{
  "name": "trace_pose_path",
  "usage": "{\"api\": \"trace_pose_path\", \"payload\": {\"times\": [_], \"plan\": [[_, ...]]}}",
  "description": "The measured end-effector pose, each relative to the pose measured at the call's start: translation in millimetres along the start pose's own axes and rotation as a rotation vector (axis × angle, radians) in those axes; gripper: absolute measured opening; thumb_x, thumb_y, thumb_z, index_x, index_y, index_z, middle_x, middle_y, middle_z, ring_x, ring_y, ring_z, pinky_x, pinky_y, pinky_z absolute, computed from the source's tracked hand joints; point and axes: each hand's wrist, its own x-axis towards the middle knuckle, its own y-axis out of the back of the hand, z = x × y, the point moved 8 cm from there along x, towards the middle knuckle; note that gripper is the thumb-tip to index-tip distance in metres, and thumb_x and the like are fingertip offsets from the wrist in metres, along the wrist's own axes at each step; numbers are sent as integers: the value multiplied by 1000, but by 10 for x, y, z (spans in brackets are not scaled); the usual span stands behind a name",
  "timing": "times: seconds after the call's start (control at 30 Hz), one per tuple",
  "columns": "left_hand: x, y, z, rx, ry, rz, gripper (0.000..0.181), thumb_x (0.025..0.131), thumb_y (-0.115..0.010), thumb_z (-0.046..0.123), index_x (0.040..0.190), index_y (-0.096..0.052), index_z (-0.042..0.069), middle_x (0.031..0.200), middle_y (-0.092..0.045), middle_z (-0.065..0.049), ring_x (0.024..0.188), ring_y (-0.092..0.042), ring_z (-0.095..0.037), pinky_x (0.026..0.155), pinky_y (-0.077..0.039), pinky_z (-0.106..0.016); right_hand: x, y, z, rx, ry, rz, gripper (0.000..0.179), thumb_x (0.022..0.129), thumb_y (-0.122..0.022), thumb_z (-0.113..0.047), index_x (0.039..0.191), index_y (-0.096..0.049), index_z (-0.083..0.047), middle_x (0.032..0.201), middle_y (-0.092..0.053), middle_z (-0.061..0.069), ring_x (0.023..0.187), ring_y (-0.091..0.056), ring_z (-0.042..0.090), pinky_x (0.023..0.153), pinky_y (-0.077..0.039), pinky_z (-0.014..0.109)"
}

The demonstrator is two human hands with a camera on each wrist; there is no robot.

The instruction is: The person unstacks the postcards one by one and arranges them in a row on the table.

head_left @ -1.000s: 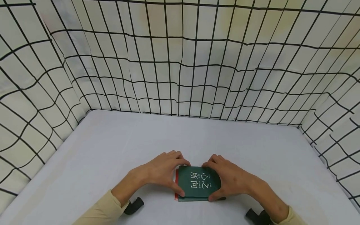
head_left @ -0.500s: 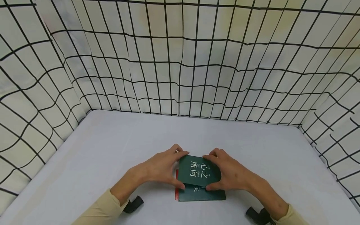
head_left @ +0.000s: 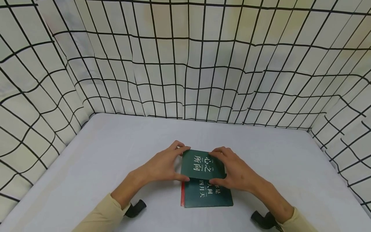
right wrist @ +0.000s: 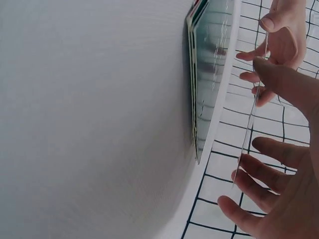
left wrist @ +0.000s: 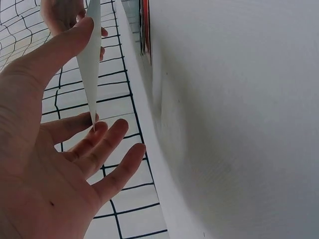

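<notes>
In the head view a thin dark green card (head_left: pixel 200 164) with white Chinese characters is held above the table. My left hand (head_left: pixel 162 166) pinches its left end between thumb and fingers at the near and far edges. The right end is gripped the same way by my right hand (head_left: pixel 237 169). From the left wrist the card (left wrist: pixel 89 64) shows its pale underside. Below it lies a second green card (head_left: pixel 208 198) on a small stack, whose red card (head_left: pixel 182 195) sticks out at the left. The wrist view from the right shows the stack (right wrist: pixel 195 89) edge-on, apart from the held card.
The white tabletop (head_left: pixel 116 138) stretches around the stack. Walls of black netting (head_left: pixel 188 77) over pale sheeting enclose the back and both sides. Black devices (head_left: pixel 136 208) are strapped at both wrists.
Both hands have lifted the top card off the stack and moved it away from the body. More of the green card underneath now shows, with its lettering.
</notes>
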Motion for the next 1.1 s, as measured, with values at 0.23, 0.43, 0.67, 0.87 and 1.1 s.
{"api": "trace_pose_path", "payload": {"times": [0.23, 0.43, 0.67, 0.87, 1.1], "plan": [[-2, 60, -63, -25, 14, 42, 97, 72, -95, 46, 153, -50, 16, 143, -49, 4, 125, -61, -19, 101, -56, -41, 23, 4, 15, 29, -17, 30, 91, 76, -91, -47, 151, -50, -17, 152, -50, 7, 140, -52, 30, 113, -50, 53], [6, 150, -116, -17, 2, 87, 101, 71, -95, 49, 154, -49, 15, 142, -48, 4, 124, -59, -16, 88, -52, -31, 72, 43, 53, 92, -90, 94, 96, 82, -86, -50, 158, -40, -14, 160, -41, 13, 144, -50, 37, 113, -49, 56], [10, 221, -158, -14, 10, 109, 104, 72, -94, 51, 156, -46, 14, 146, -46, -1, 119, -60, -19, 83, -50, -30, 134, 41, 105, 301, -211, 130, 84, 94, -79, -31, 160, -32, -7, 147, -53, 18, 128, -62, 34, 103, -57, 50], [19, 265, -196, -20, 28, 142, 103, 72, -95, 45, 156, -45, 12, 147, -45, -2, 116, -61, -19, 88, -55, -34, 184, -11, 137, 596, -318, 115, 76, 99, -71, -17, 160, -27, -7, 132, -61, 20, 100, -74, 21, 89, -61, 38], [15, 293, -234, -41, 36, 165, 104, 73, -95, 40, 157, -42, 10, 148, -45, -5, 124, -60, -23, 96, -58, -41, 240, -23, 114, 804, -339, 162, 67, 99, -64, 2, 155, -29, -3, 117, -64, 22, 92, -77, 22, 85, -64, 37]]}}
